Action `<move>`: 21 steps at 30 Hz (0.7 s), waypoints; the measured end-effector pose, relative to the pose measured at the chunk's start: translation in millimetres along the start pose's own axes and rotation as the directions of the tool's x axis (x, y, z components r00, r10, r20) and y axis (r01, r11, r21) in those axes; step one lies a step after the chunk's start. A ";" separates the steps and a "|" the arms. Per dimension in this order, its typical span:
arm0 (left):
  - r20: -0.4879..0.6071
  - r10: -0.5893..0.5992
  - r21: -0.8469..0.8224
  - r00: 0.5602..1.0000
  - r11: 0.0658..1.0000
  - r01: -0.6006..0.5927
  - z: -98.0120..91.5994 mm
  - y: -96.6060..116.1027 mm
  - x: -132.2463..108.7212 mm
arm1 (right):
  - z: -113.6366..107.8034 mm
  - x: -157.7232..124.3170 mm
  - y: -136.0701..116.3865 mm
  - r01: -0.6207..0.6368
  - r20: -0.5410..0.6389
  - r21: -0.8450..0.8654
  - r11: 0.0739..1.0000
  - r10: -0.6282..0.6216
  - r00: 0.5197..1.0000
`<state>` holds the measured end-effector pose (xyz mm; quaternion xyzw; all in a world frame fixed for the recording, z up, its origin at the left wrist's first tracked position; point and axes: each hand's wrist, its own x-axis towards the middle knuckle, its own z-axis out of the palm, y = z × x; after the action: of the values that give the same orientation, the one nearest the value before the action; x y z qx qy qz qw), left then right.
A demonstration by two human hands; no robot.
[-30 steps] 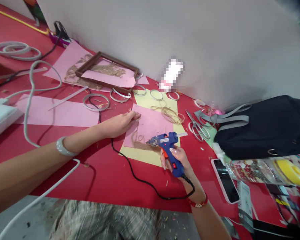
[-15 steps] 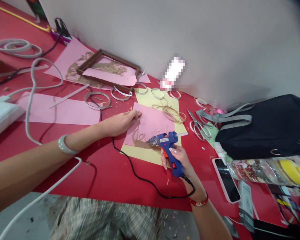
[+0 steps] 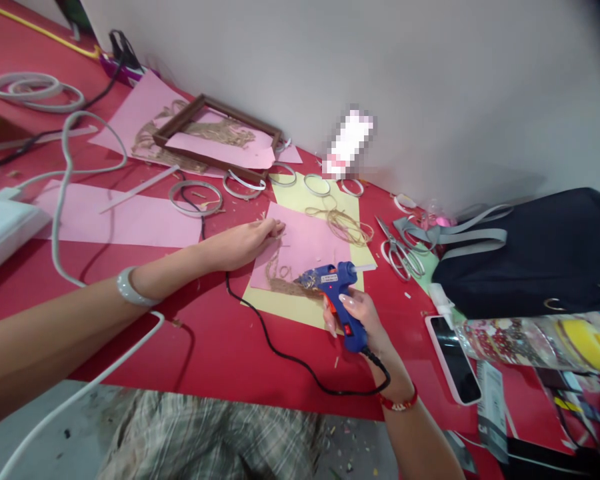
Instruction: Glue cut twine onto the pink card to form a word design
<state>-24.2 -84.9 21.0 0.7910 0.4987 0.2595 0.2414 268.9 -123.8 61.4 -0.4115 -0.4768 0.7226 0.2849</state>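
My right hand (image 3: pixel 359 317) is shut around the grip of a blue hot glue gun (image 3: pixel 336 288), with a white glue stick at its back end. The gun's nozzle points left, just above jute twine (image 3: pixel 280 281) glued or lying on a pink paper sheet (image 3: pixel 307 240). My left hand (image 3: pixel 243 245) rests palm down at the sheet's left edge, its fingertips among loose fibres. Whether those fingers pinch anything, I cannot tell. A yellow paper sheet (image 3: pixel 275 303) lies under the pink one.
A black cord (image 3: pixel 275 353) runs from the gun across the red table (image 3: pixel 220 347). A dark wooden frame (image 3: pixel 215 130), white hoops (image 3: pixel 196 198), steel scissors (image 3: pixel 400 253), a black bag (image 3: pixel 530 260), a phone (image 3: pixel 453 360) and a white cable (image 3: pixel 63 193) surround my hands.
The head view has shifted slightly, so the table drifts a little in the picture. My hands and the glue gun stay in nearly the same place over the pink sheet.
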 end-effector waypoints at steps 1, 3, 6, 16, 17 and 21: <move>-0.002 0.002 0.000 1.000 1.000 -0.002 0.2 -0.3 0.0 | 0.0 0.0 0.3 0.003 -0.001 -0.003 1.000 -0.003 1.000; 0.000 0.001 0.004 1.000 1.000 -0.001 0.2 -0.8 0.0 | 0.2 0.0 1.2 0.006 -0.007 0.002 1.000 -0.006 1.000; 0.010 0.004 0.007 1.000 1.000 -0.004 0.0 -0.6 0.0 | 0.4 0.1 2.4 0.011 -0.021 0.013 1.000 -0.011 1.000; -0.001 0.015 -0.011 1.000 1.000 -0.016 0.8 -1.2 -0.1 | -0.8 0.9 1.9 0.015 -0.031 -0.029 0.999 -0.016 0.999; 0.003 0.018 -0.005 1.000 1.000 -0.018 0.9 -1.3 -0.2 | -0.8 1.1 1.9 0.012 -0.035 -0.027 1.000 -0.013 0.999; 0.010 0.021 0.001 1.000 1.000 -0.022 1.6 -2.3 -0.3 | -0.7 1.4 2.0 0.014 -0.055 -0.019 1.000 -0.015 0.998</move>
<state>-24.8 -84.6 18.3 0.7977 0.4890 0.2580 0.2408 268.8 -123.2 59.0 -0.4305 -0.4787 0.7042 0.2994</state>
